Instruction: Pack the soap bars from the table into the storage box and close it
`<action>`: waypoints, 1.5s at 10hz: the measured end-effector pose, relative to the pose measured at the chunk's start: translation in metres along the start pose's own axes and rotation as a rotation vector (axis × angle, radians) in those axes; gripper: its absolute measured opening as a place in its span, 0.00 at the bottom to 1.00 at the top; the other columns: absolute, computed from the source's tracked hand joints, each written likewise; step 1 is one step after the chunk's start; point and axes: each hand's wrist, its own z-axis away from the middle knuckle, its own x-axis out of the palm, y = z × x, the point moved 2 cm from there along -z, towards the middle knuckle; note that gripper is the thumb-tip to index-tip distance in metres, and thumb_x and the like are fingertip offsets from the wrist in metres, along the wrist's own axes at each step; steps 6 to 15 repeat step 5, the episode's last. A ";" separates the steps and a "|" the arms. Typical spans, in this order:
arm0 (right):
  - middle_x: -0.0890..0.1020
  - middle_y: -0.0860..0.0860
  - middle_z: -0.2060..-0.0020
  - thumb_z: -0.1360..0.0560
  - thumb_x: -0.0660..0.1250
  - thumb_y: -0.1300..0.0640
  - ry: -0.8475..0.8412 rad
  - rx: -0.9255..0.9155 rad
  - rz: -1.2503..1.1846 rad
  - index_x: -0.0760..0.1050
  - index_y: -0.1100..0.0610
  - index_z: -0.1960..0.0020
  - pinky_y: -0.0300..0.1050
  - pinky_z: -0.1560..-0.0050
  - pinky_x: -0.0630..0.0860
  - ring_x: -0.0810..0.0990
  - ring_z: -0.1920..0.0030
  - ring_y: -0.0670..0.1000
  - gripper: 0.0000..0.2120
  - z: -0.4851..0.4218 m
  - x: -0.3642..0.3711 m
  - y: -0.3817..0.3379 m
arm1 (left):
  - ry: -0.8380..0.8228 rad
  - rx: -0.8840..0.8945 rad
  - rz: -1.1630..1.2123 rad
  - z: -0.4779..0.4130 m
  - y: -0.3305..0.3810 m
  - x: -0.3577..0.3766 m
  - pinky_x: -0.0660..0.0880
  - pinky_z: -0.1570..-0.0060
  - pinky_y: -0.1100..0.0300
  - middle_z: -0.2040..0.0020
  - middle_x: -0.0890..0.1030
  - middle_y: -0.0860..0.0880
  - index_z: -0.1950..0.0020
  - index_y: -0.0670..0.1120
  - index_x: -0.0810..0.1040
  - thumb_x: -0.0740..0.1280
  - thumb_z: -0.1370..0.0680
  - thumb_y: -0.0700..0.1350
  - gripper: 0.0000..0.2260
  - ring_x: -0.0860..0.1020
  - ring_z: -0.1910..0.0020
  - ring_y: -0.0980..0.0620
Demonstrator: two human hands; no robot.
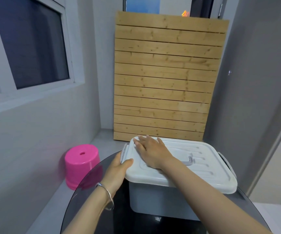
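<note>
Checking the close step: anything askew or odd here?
Nothing stands out. The lid sits on the storage box, right hand flat on top, left hand at its left edge. No soap bars visible.

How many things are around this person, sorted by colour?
White: 1, the storage box with its lid
Pink: 1, the plastic stool
Wood: 1, the slatted panel
Silver: 1, the bangle
Dark: 1, the glass table
Total: 5. No soap bars are visible.
</note>
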 end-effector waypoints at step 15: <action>0.71 0.52 0.29 0.19 0.53 0.49 0.166 0.052 -0.472 0.68 0.53 0.30 0.47 0.31 0.65 0.69 0.30 0.55 0.20 0.028 -0.029 -0.006 | 0.010 0.042 -0.416 0.017 0.017 0.004 0.57 0.27 0.54 0.24 0.60 0.47 0.24 0.45 0.53 0.54 0.19 0.50 0.25 0.60 0.25 0.48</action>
